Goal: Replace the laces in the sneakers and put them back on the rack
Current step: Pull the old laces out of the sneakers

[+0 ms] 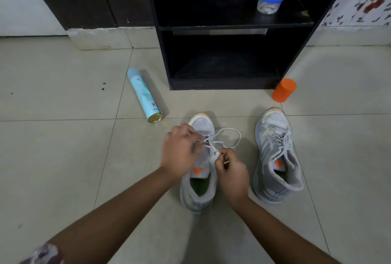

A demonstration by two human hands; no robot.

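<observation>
left hand and right hand are each pinching the lace over one sneaker, which looks only partly threaded. other sneaker just beside it seems fully laced. neither's on the rack yet, so roughly halfway imo.

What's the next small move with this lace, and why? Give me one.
Probably draw the slack lace loop snug: the left hand and right hand both pinch it over the near sneaker, its upper eyelets look bare, and the other sneaker already looks fully laced.
</observation>
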